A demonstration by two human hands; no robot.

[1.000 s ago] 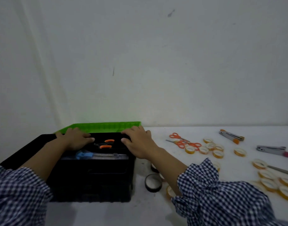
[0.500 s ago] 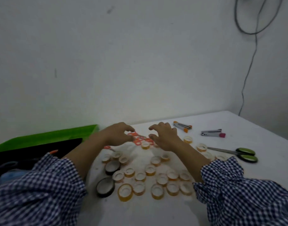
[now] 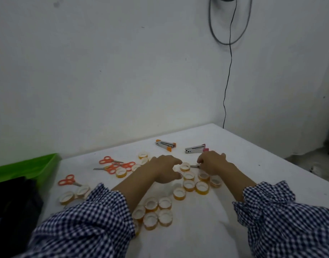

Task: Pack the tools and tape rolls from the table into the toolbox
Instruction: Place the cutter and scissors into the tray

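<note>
White worktop (image 3: 253,164). Black toolbox (image 3: 11,202) at left edge, probably for easy reach. Left hand (image 3: 165,169) loosely spread, empty, above tape rolls (image 3: 189,185) mid-worktop, likely gathering. Right hand (image 3: 213,162) curled beside metal blade tip (image 3: 194,166); grip unclear. Orange scissors (image 3: 111,165) unpacked.

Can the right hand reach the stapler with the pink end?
Probably yes. The pink-ended stapler lies on the table just past the right hand, with nothing between them to block the way.
</note>
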